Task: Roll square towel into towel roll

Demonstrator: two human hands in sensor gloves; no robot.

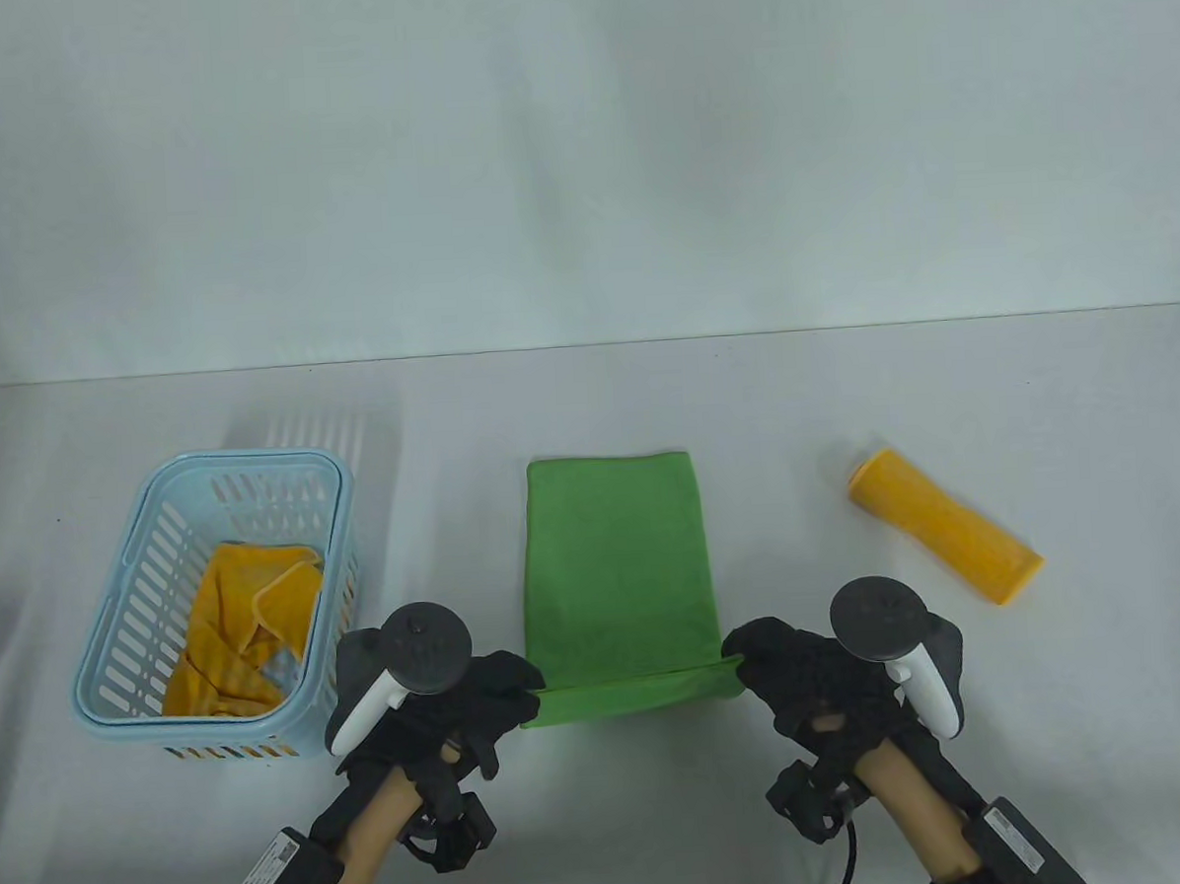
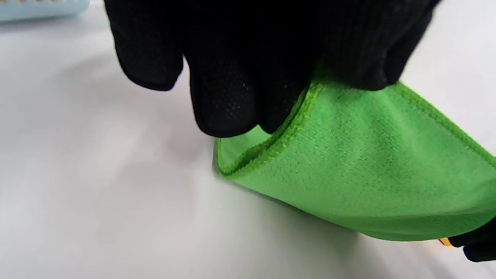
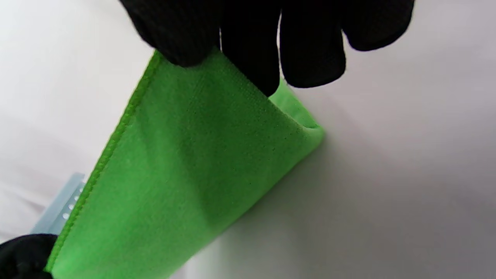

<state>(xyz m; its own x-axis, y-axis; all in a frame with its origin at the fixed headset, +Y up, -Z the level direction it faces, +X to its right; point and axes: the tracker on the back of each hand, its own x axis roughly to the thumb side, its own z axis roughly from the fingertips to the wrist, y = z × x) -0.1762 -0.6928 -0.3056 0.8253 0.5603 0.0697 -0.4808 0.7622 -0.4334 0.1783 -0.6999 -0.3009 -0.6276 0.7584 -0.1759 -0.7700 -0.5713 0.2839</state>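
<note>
**Near edge lifted, roll about to start**

The left hand's fingers (image 2: 228, 104) curl down and pinch the near left corner of the green towel (image 1: 617, 579), the stitched hem tucked under the fingertips; the right hand's fingers (image 3: 255, 58) pinch the near right corner the same way, thumb on one face and fingers on the other. Between them the near edge is raised off the table (image 1: 845, 399) and turned over on itself (a shallow first fold, not yet a tight tube, by the look of it).

From the fingers the towel runs straight away toward the far side of the table, lying flat at the centre, longer front to back than across. The edge held between the left hand (image 1: 446, 706) and the right hand (image 1: 820, 677) lies crosswise, so the roll's axis would run left to right and the rolling would travel away from the person. Both hands sit equally near, one at each corner.

Left of the towel, just beside the left hand, stands a pale blue slotted basket (image 1: 119, 684) holding a crumpled yellow cloth (image 1: 234, 629). To the right, well apart from the towel, a finished yellow towel roll (image 1: 945, 527) lies at a slant on the table.
</note>
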